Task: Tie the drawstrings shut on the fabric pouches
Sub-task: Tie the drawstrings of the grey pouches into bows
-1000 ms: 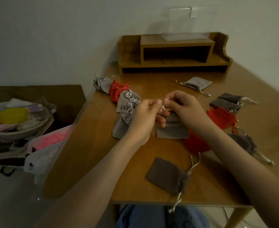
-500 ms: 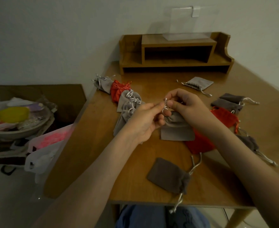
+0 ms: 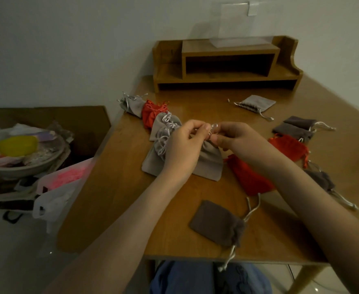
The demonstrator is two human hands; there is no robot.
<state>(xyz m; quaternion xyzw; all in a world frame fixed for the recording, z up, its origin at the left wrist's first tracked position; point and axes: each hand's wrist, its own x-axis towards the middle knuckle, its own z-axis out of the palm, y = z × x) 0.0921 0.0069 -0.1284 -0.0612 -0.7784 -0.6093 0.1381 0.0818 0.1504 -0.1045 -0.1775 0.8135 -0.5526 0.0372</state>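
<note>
Head view: left hand (image 3: 182,149) and right hand (image 3: 235,141) meet fingertip to fingertip above the desk (image 3: 119,198), both pinched tight on the pale drawstring (image 3: 212,128) of a light grey pouch (image 3: 210,164). The pouch sits directly below the fingertips and nearer the person, with its gathered neck up at the pinch. Long axis runs from neck (far) to bottom (near), bottom edge on the desk. Both hands equally near the neck; left wrist covers the pouch's left side. Judgement: knot in progress, not yet cinched; next pull likely goes sideways, hands apart, across the pouch's axis. Cord path inside the fingers too small to tell. Just beside it on the left, a heap of grey pouches (image 3: 163,132) with looped cords, then a red tied pouch (image 3: 151,113) and a far grey pouch (image 3: 132,103); these look done. Right side, cords loose: flat grey pouch (image 3: 257,102), dark grey pair (image 3: 297,127), two red pouches (image 3: 288,146), and a brown-grey pouch (image 3: 216,222) near the front edge, its cord hanging over. Pouch contents: cannot tell, all look flat. Wooden organiser (image 3: 227,49) at the back, cubby dark. Bowl (image 3: 25,166) off the desk to the left holds a yellow item (image 3: 16,145) and clutter.
</note>
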